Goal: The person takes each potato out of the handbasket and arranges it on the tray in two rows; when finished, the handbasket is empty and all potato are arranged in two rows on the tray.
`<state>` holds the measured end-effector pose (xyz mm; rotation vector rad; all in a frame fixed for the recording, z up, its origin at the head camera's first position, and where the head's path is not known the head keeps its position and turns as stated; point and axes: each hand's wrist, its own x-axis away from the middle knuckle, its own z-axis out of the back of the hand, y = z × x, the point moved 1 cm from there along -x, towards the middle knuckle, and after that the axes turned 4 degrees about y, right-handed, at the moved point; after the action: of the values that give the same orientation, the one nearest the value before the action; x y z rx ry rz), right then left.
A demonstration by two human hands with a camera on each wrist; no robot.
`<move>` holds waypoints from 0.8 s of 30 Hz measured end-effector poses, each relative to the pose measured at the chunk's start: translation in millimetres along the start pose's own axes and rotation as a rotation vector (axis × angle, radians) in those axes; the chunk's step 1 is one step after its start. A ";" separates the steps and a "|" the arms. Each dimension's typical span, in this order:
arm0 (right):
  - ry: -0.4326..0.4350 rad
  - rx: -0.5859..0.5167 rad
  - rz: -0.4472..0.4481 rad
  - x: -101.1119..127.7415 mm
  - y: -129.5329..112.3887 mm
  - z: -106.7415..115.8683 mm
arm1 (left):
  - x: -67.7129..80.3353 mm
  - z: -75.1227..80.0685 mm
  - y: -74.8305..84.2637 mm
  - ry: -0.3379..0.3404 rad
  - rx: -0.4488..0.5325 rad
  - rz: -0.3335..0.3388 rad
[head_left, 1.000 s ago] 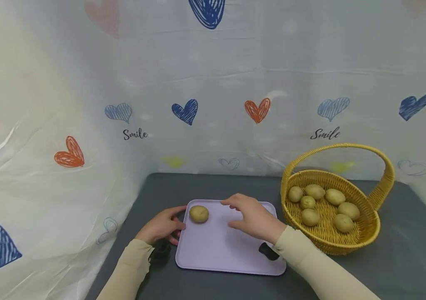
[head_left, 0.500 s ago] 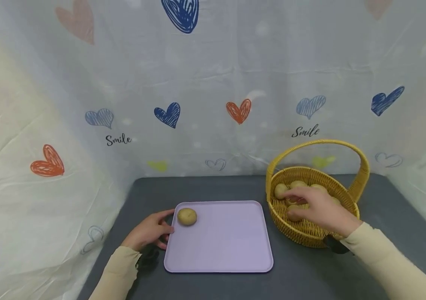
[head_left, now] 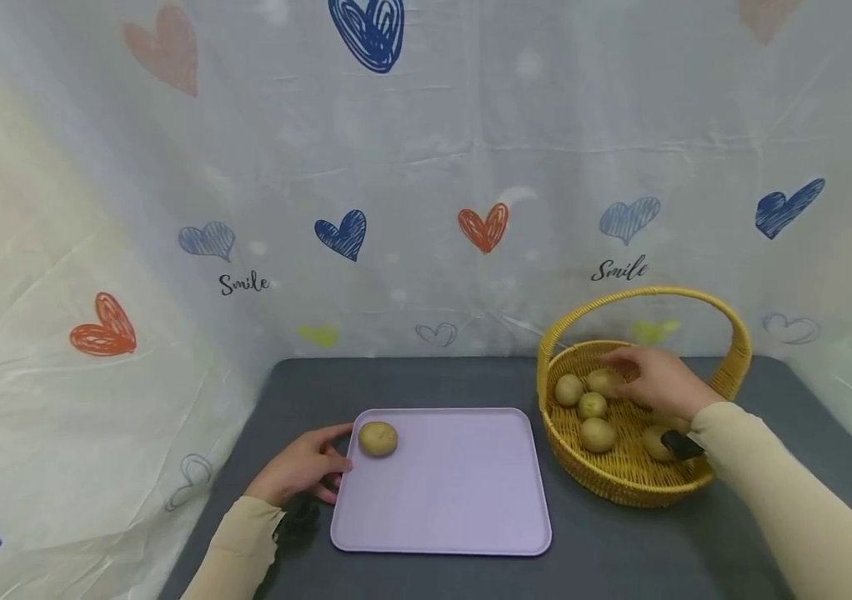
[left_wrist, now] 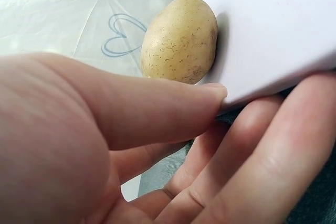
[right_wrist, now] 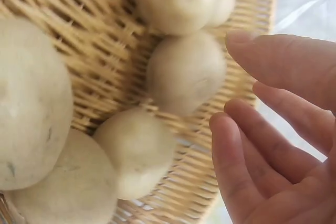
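A lilac tray (head_left: 441,483) lies on the dark table, with one potato (head_left: 378,439) near its far left corner. Beside the tray's left edge is my left hand (head_left: 302,467); in the left wrist view its thumb (left_wrist: 173,106) and fingertips touch the rim. My right hand (head_left: 654,379) reaches over a yellow wicker basket (head_left: 621,493) on the right, its thumb and fingers apart around no potato in the right wrist view. Several potatoes lie in the basket, among them one potato (head_left: 598,435) at the front and another (head_left: 603,382) by my right fingertips. The hand and wrist partly cover others.
A tall arched handle (head_left: 647,292) spans the basket above my right hand. Behind the table (head_left: 411,379) hangs a pale cloth (head_left: 411,150) printed with hearts. A black strap piece (head_left: 681,444) sits at my right wrist.
My right hand has moved from above the tray to the basket, then farther back inside it. The left hand stays at the tray's edge. The head view has shifted a little.
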<state>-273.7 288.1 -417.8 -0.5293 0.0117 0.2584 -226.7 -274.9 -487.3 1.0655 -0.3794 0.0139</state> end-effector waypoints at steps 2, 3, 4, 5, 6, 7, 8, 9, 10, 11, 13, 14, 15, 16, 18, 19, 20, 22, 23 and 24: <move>-0.014 0.001 -0.016 -2.8 6.6 -1.5 | 0.7 -1.0 1.0 -0.001 0.001 0.005; -0.019 0.005 -0.024 -4.0 9.6 -2.1 | 1.1 -1.3 1.5 -0.002 0.002 0.007; -0.027 0.005 -0.029 -5.0 12.4 -2.9 | 1.3 -1.5 1.9 -0.003 0.002 0.007; -0.034 0.004 -0.033 -6.1 15.0 -3.6 | 1.6 -1.5 2.2 -0.003 0.002 0.008; -0.043 0.002 -0.036 -7.1 17.3 -4.1 | 1.8 -1.3 2.2 -0.002 0.003 0.008; -0.049 -0.001 -0.036 -8.3 19.1 -4.8 | 1.9 -1.0 2.4 0.000 0.001 0.009; -0.057 -0.002 -0.038 -9.2 20.4 -5.2 | 2.0 -0.6 2.3 0.002 -0.001 0.010; -0.064 -0.006 -0.042 -10.2 21.5 -5.6 | 2.0 -0.1 2.3 0.003 0.001 0.009; -0.072 -0.011 -0.046 -10.8 22.4 -5.9 | 2.1 0.2 2.1 0.004 0.002 0.008; -0.078 -0.011 -0.050 -11.4 23.0 -6.0 | 2.1 0.5 1.9 0.005 0.002 0.008; -0.091 -0.012 -0.059 -12.8 23.6 -5.9 | 1.8 1.0 1.3 0.004 -0.001 0.004; -0.098 -0.015 -0.065 -13.4 23.8 -6.0 | 1.5 1.3 1.0 0.003 0.000 0.002; -0.104 -0.017 -0.069 -14.1 23.8 -5.9 | 1.2 1.5 0.8 0.002 0.001 0.000; -0.109 -0.016 -0.071 -14.9 23.7 -5.9 | 0.9 1.7 0.5 0.001 0.002 -0.001; -0.119 -0.016 -0.077 -16.5 23.7 -6.2 | 0.2 2.0 0.0 -0.001 0.007 -0.002; -0.122 -0.015 -0.079 -17.2 23.5 -6.5 | 0.0 2.0 -0.2 -0.003 0.012 -0.001; -0.124 -0.014 -0.080 -17.9 23.5 -7.0 | -0.2 1.9 -0.3 -0.005 0.016 0.001; -0.127 -0.006 -0.082 -19.2 23.7 -8.3 | -0.4 1.5 -0.9 -0.005 0.016 0.004; -0.128 -0.004 -0.084 -19.7 23.7 -9.0 | -0.4 1.2 -1.4 -0.004 0.014 0.007; -0.129 -0.002 -0.086 -20.1 23.8 -9.8 | -0.2 0.9 -1.7 -0.003 0.011 0.010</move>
<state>-298.4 298.2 -436.5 -0.5131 -0.1365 0.2080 -226.9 -276.5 -488.5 1.0743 -0.3882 0.0235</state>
